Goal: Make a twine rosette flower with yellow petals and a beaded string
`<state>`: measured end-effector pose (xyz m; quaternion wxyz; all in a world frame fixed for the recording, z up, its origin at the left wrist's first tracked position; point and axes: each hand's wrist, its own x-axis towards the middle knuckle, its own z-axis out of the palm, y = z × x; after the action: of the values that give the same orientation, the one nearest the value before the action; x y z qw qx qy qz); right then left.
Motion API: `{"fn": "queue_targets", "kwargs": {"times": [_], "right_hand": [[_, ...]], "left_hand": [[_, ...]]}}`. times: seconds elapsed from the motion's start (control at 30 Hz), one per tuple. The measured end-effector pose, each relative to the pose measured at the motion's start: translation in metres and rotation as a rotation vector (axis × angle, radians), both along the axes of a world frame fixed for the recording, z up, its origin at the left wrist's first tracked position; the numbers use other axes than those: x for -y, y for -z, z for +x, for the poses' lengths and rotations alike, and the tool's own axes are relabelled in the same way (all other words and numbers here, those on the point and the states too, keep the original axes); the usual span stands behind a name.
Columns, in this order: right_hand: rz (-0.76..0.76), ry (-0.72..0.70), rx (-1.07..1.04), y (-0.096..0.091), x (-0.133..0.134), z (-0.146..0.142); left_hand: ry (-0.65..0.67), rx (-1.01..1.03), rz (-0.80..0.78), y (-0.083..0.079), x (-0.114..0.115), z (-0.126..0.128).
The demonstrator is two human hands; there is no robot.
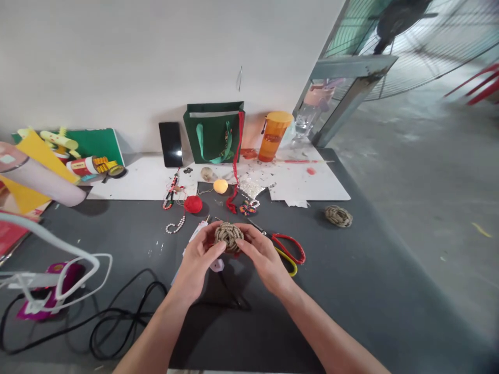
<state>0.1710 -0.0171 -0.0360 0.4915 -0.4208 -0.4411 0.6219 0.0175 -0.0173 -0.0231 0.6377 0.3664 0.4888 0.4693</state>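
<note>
Both my hands hold a round knotted ball of tan rope (pixel 229 237) just above the dark grey table (pixel 351 291). My left hand (pixel 197 262) grips its left side with the thumb pressed on the front. My right hand (pixel 264 257) pinches its right side with fingers curled round it. A second tan rope knot (pixel 338 216) lies apart on the table to the right. Scissors with red and yellow handles (pixel 287 250) lie just right of my right hand.
Behind the hands lie a red yarn ball (pixel 193 204), an orange ball (pixel 220 186), bead strings (pixel 171 195) and white paper sheets (pixel 304 184). A green gift bag (pixel 214 132), a phone (pixel 170 144) and an orange cup (pixel 274 136) stand by the wall. Black cables (pixel 117 322) coil at the left front.
</note>
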Motion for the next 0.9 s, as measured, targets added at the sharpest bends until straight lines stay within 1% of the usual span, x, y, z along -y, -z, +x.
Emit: {"fn": "queue_targets", "kwargs": {"times": [0.1,0.2,0.3,0.4,0.53,0.67,0.8,0.9], "right_hand": [[0.019,-0.004,0.051,0.002,0.001,0.002],[0.049,0.053,0.124,0.006,0.0,0.002],[0.065,0.091,0.157,0.011,-0.001,0.001],[0.048,0.102,0.12,0.012,-0.001,0.0],[0.029,0.109,0.088,0.009,0.001,-0.001],[0.059,0.111,0.117,0.006,0.002,-0.003],[0.059,0.139,0.13,0.009,0.001,-0.006],[0.011,0.195,0.039,0.013,0.0,-0.008]], "left_hand": [[-0.012,-0.025,-0.014,0.0,-0.001,0.001],[-0.025,-0.08,0.015,0.001,-0.002,0.001],[0.009,-0.124,0.036,0.001,-0.003,-0.002],[0.029,-0.116,0.046,0.0,-0.003,-0.004],[0.055,-0.085,0.051,0.001,-0.003,-0.004],[0.019,-0.182,0.081,0.004,-0.003,-0.003],[0.032,-0.252,0.096,0.004,-0.004,-0.002],[0.013,-0.181,0.105,0.001,-0.004,-0.004]]}}
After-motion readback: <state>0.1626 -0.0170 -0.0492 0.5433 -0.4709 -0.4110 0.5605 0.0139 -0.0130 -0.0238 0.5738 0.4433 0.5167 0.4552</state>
